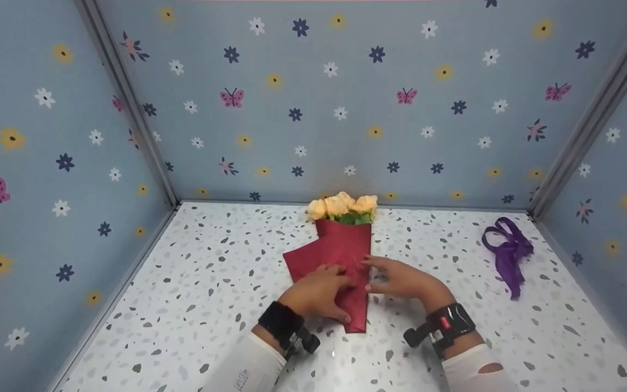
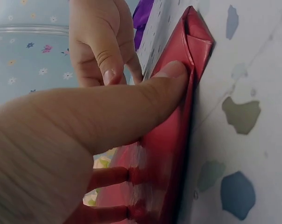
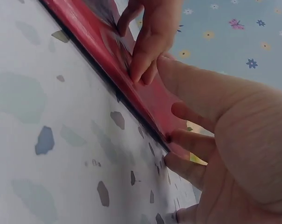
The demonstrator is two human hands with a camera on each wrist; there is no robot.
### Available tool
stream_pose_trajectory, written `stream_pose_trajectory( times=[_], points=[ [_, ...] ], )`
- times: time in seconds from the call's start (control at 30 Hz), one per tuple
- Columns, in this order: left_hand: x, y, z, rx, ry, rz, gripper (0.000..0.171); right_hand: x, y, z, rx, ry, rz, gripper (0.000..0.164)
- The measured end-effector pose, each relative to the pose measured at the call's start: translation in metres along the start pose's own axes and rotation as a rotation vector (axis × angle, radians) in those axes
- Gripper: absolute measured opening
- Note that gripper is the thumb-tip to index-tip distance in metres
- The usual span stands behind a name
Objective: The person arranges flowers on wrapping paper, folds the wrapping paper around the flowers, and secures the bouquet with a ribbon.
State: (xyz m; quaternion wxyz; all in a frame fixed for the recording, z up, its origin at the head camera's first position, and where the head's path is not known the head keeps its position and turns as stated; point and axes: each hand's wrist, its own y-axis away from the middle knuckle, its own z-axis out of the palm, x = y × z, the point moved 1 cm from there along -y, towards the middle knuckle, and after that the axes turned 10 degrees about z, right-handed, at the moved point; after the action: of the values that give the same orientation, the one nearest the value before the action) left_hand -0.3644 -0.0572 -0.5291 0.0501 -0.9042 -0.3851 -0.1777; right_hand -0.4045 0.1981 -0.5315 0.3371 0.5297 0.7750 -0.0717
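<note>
A bouquet of pale peach roses (image 1: 343,203) with green leaves lies on the table, wrapped in dark red paper (image 1: 338,242). My left hand (image 1: 316,291) rests on the wrap with fingers spread. In the left wrist view its thumb (image 2: 131,105) presses near the narrow folded end, while the fingertips touch the paper's face. On the other side, my right hand (image 1: 400,279) is at the wrap's right edge, fingers slightly bent and fingertips right at the paper. The stems are hidden inside the wrap.
A crumpled, looped purple ribbon (image 1: 509,253) lies on the right of the speckled white table (image 1: 199,294). Blue panels (image 1: 313,130) with flowers and butterflies enclose the back and both sides. Each wrist wears a black strap with a camera.
</note>
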Motion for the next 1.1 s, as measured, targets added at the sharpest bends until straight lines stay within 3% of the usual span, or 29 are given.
stream_pose_trajectory(
  times=[0.27,0.47,0.87,1.1],
  points=[
    [0.001,0.0,0.0,-0.004,0.014,0.01,0.08,0.013,0.004,-0.007,0.079,-0.058,0.039,0.064],
    [-0.001,0.002,0.0,-0.005,0.03,0.009,0.08,0.017,0.002,-0.007,0.08,-0.053,0.057,0.068],
    [-0.002,0.001,-0.001,-0.008,0.042,-0.012,0.08,0.021,0.001,-0.006,0.087,-0.082,0.039,0.061],
    [0.0,0.001,-0.002,-0.016,0.038,-0.011,0.081,0.025,0.002,-0.005,0.098,-0.096,0.076,0.058]
  ],
)
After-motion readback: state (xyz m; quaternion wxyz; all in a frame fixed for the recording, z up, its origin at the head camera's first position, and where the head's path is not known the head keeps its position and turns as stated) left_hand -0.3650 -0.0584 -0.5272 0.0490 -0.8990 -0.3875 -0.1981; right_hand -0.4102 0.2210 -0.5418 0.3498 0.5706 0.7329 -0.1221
